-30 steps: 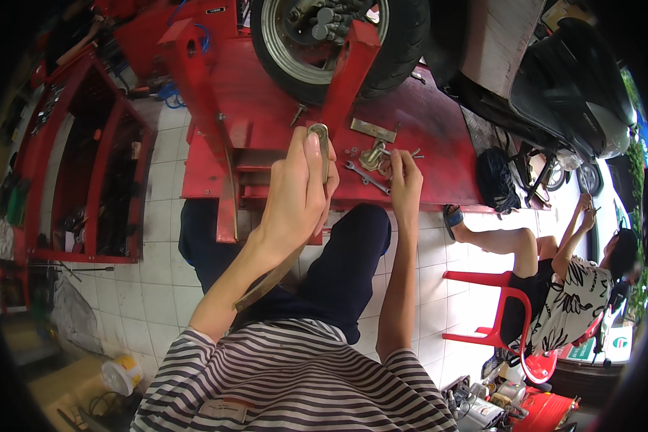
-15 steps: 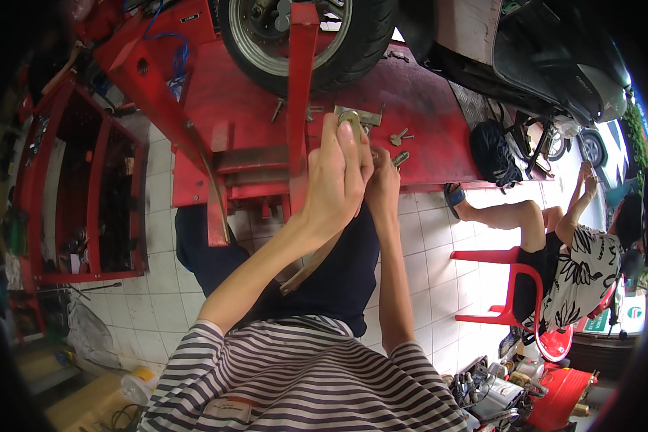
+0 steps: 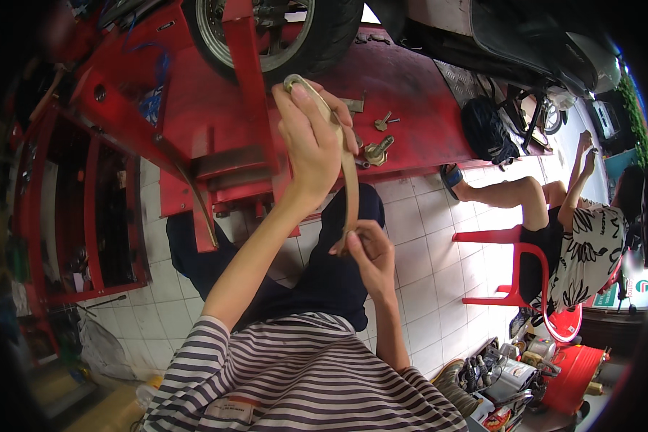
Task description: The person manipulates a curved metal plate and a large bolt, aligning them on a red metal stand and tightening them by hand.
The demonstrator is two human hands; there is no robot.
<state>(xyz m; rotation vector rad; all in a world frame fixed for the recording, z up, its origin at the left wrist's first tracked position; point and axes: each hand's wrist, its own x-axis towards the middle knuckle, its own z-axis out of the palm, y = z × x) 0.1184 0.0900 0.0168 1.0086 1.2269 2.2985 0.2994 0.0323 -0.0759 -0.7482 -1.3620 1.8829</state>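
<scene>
My left hand (image 3: pixel 311 147) is raised over the front of the red bench, closed round a small round metal part (image 3: pixel 293 80). A long tan strip (image 3: pixel 351 183) passes round that part and hangs toward me. Lower down, above my right thigh, my right hand (image 3: pixel 369 253) pinches the strip near its lower end. Much of the metal part is hidden by my fingers. To the right of my left hand, a brass-coloured metal part (image 3: pixel 378 150), smaller metal pieces (image 3: pixel 386 122) and a flat metal plate (image 3: pixel 353 105) lie on the bench.
A red steel post (image 3: pixel 250 86) rises left of my left hand, with a wheel (image 3: pixel 331 47) behind it. A scooter (image 3: pixel 504 54) stands at the far right. Someone sits on a red chair (image 3: pixel 529 252) to the right. A red cabinet (image 3: pixel 79 216) stands left.
My hands have come apart. The right hand has moved down toward my lap, gripping the strip's lower part, while the left has shifted up and left in view with the metal part.
</scene>
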